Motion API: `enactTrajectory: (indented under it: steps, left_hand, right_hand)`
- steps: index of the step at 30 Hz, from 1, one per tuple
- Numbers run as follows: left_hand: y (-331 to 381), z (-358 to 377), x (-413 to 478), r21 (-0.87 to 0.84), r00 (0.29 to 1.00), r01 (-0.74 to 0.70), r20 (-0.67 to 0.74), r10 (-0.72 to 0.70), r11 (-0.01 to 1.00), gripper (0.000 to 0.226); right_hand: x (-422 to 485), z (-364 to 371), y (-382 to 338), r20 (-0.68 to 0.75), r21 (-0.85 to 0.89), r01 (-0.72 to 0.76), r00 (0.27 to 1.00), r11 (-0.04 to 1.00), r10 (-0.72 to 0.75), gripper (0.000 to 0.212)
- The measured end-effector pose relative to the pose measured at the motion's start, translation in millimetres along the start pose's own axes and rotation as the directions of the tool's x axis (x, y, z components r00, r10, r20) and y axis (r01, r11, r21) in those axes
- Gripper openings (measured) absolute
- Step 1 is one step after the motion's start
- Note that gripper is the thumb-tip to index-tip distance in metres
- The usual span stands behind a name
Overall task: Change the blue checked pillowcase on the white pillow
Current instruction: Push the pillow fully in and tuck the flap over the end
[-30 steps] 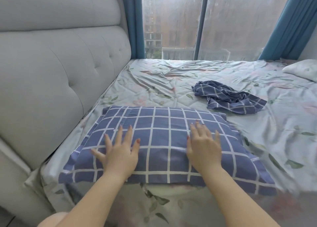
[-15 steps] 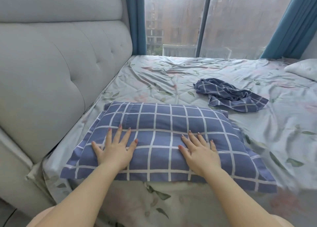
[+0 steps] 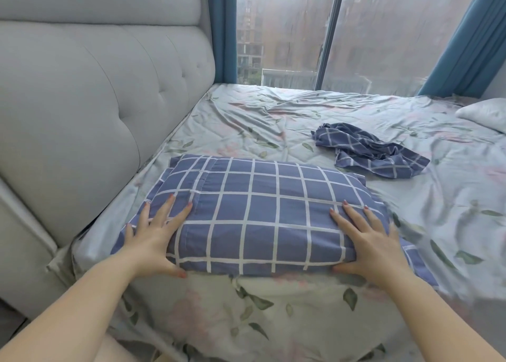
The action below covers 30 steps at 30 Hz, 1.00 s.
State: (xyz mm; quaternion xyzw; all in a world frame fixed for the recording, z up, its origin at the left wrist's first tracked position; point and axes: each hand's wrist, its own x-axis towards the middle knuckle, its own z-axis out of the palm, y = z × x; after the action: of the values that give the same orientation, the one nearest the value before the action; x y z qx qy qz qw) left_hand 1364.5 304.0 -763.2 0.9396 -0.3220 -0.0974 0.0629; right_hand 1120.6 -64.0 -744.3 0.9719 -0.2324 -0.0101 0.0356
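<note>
headboard [image 3: 95, 115]: grey, tufted, far L; just beside L end of pillow.
L hand [image 3: 156, 238]: flat on L short end of cased pillow [image 3: 260, 197]; fingers straight + spread, pointing away from body; thumb low at near edge. Nothing pinched or clenched.
cased pillow: flat on floral sheet [image 3: 246, 120], close to front edge of bed; long axis L–R across the view, parallel to that edge. Wearing blue checked pillowcase [image 3: 273, 241]; flap seam visible toward L end, so opening prob. on L-hand side.
R hand [image 3: 369, 241]: flat on R short end; fingers straight, relaxed, thumb at near lower edge. No grip on cloth.
key relation: one hand per short end, pillow between, both abt level; neither nearer. Short ends right under palms, so any lift, turn or slide along long axis prob. starts from here.
crumpled checked pillowcase [image 3: 367, 151]: behind + to R, well apart from pillow; nearer R hand.
bare white pillow [image 3: 484, 114]: far R edge, partly cut off.
</note>
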Motion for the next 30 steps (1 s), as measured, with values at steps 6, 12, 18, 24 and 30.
enactTrajectory:
  steps: [6, 12, 18, 24, 30]
  left_hand:
    - [-26.1, 7.9, 19.3, -0.237, 0.979, -0.064, -0.202, 0.015, 0.969, 0.128]
    - [-34.1, 0.7, 10.9, -0.292, 0.966, -0.099, -0.256, 0.022, 0.951, 0.092]
    - [-24.6, -0.8, 8.8, -0.323, 0.811, 0.013, -0.55, -0.199, 0.946, 0.051]
    - [-6.3, 0.8, -4.6, -0.46, 0.837, -0.051, -0.503, -0.213, 0.886, 0.056]
    - [0.3, -51.9, -30.3, -0.279, 0.767, -0.223, -0.642, -0.009, 0.934, 0.06]
  right_hand:
    - [-1.4, -0.9, 3.8, 0.042, 0.055, -0.021, 0.999, 0.998, 0.019, 0.114]
    - [-0.9, 6.5, 24.8, -0.08, 0.223, -0.056, 0.994, 0.973, 0.076, 0.102]
    - [3.3, -1.3, 30.6, -0.367, 0.379, -0.193, 0.866, 0.905, 0.339, 0.073]
    - [-7.4, -7.1, 24.1, -0.238, 0.469, -0.114, 0.938, 0.876, 0.25, 0.092]
    - [-29.2, -70.2, 27.8, -0.493, 0.662, 0.065, 0.789, 0.747, 0.368, 0.048]
